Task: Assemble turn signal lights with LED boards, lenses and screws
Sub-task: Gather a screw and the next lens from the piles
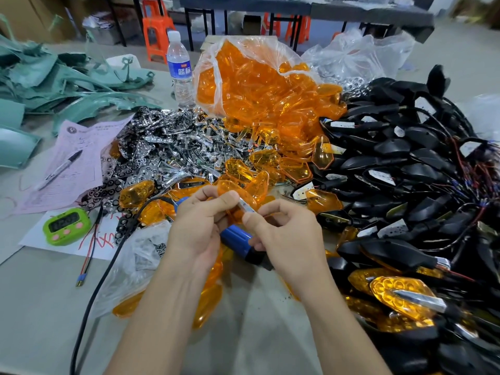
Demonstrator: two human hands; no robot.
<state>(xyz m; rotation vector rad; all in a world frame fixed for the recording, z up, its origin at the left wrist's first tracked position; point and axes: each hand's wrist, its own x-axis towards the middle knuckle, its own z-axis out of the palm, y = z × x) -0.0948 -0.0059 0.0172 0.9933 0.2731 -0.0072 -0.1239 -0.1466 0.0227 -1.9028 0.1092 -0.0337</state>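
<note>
The orange lens (243,192) is held just above the near middle of the grey worktop (40,307), pinched between the thumb and curled fingers of the left hand (197,228). A small chrome strip (247,207) is set against it, and its lower end is pinched by the thumb and forefinger of the right hand (286,236). The other fingers of both hands are curled in.

A blue power screwdriver (235,239) lies beneath the hands, and a black cable (93,293) trails from it to the near left edge. Loose lenses are scattered around it.

Behind the hands, a torn clear bag of lenses (257,85) is slumped open. A heap of chrome reflectors (167,142) is spread to its left, and a pile of black housings (405,158) with wires is banked along the right. Assembled lights (400,296) are stacked at the near right.

On the left are a green timer (66,226), a pink form (73,158) with a marker pen (61,170) on it, a water bottle (179,69) and green plastic mouldings (54,77).

Beyond the worktop, orange stools (158,31) and dark tables (351,12) are seen on a pale floor.
</note>
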